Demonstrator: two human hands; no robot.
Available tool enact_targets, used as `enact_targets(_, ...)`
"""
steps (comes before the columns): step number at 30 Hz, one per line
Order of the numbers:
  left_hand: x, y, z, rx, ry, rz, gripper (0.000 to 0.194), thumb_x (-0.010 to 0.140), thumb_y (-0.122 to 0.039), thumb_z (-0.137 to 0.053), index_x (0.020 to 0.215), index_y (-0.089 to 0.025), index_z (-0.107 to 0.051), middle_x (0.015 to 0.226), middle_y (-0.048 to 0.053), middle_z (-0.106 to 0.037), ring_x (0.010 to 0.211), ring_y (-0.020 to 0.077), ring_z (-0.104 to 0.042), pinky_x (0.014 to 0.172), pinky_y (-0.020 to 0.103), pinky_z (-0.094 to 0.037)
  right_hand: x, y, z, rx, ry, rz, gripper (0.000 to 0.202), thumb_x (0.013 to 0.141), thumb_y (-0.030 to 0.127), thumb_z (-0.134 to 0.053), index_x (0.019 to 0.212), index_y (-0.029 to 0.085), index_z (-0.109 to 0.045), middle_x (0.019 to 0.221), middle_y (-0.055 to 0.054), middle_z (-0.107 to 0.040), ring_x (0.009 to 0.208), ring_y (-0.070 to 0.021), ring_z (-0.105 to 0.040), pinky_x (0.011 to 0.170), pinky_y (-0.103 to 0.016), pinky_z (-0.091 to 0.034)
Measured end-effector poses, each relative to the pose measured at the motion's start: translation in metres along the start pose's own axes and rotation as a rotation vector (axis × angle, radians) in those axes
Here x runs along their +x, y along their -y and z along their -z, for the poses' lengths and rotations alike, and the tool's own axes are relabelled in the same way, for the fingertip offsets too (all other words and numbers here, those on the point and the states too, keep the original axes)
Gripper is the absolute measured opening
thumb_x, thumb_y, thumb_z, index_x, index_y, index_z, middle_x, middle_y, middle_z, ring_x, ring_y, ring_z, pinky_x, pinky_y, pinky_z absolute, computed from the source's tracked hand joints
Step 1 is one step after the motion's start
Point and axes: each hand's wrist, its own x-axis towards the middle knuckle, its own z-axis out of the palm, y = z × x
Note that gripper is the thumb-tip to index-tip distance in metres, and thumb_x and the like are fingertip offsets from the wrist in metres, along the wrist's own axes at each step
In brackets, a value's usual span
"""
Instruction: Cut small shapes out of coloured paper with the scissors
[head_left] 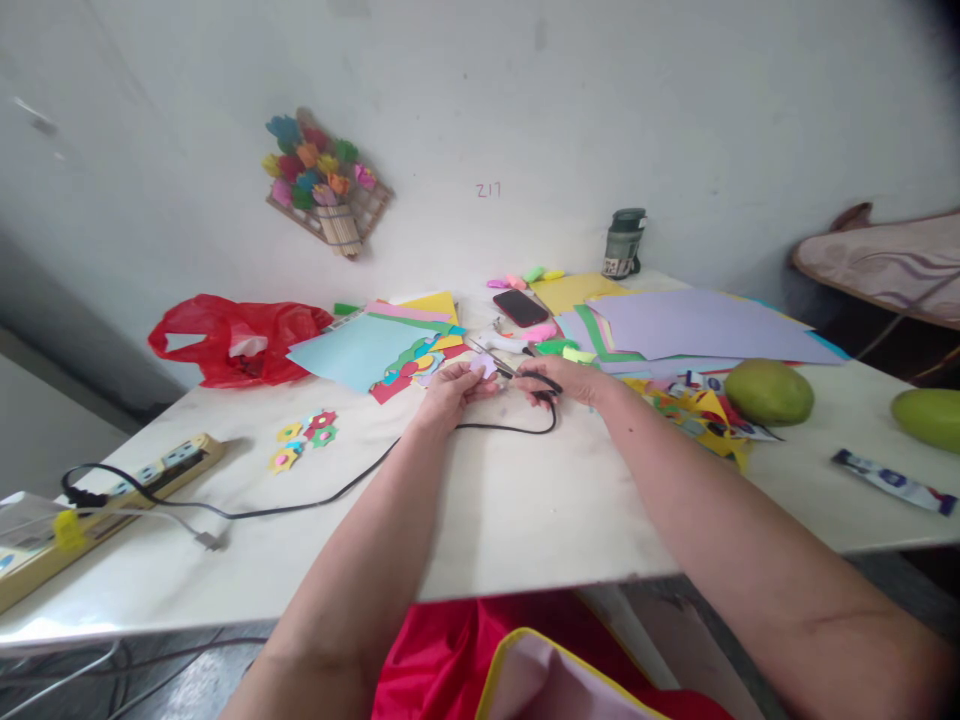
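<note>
Lilac paper piece (484, 366) is on the near side of the phone (520, 308) and a little to its left, pinched between the thumb and fingers of the person's left hand (451, 392). The right hand (568, 381), also nearer than the phone but slightly to its right, is curled around the black handles of the scissors (549, 381); whether the blades stand apart or touch the paper cannot be told. A black cord (510, 429) passes beneath both hands, on the near side of the phone. To the left of the phone lie a light blue sheet (349, 348) and, farther out, a red plastic bag (281, 340); nearer and left are small paper flowers (319, 424). To the phone's right spreads a large lilac sheet (675, 325), while paper scraps (709, 412) and a green fruit (769, 392) lie nearer on that same side. A dark green bottle (624, 243) stands beyond the phone, to the right
</note>
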Motion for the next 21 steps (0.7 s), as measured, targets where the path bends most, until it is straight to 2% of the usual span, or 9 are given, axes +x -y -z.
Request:
enact_targets(4,0.0002,0.0007,0.0005,-0.001,0.002,-0.005,0.020,0.074,-0.020,-0.080,0.077,-0.012,-0.062,0.072,0.005,-0.073,0.068,0.0191,-0.074,0.077,0.033,-0.061,-0.0013,0.0003,0.0011,0.000,0.021,0.005,0.043,0.074,0.055,-0.075,0.068,0.017,-0.056,0.058,-0.001,-0.063,0.043,-0.0073,-0.051,0.038,-0.020,-0.031)
enact_targets(12,-0.0004,-0.0016,0.0013,-0.060,-0.019,-0.002,0.017,0.078,-0.016,-0.076,0.074,-0.013,-0.060,0.068,0.003,-0.070,0.072,0.0193,-0.075,0.074,0.030,-0.062,-0.0018,0.0004,0.0020,-0.043,0.031,-0.011,0.041,0.080,0.052,-0.071,0.067,0.016,-0.057,0.061,-0.001,-0.064,0.043,-0.0061,-0.050,0.040,-0.020,-0.031)
enact_targets(21,0.0045,0.0000,0.0031,-0.129,-0.079,0.009,0.010,0.082,-0.009,-0.068,0.076,-0.012,-0.061,0.070,0.006,-0.072,0.072,0.0203,-0.076,0.074,0.031,-0.063,-0.0022,0.0032,-0.0017,-0.040,0.023,-0.059,0.033,0.078,0.045,-0.075,0.073,0.016,-0.060,0.059,0.001,-0.063,0.042,-0.0061,-0.051,0.038,-0.019,-0.032)
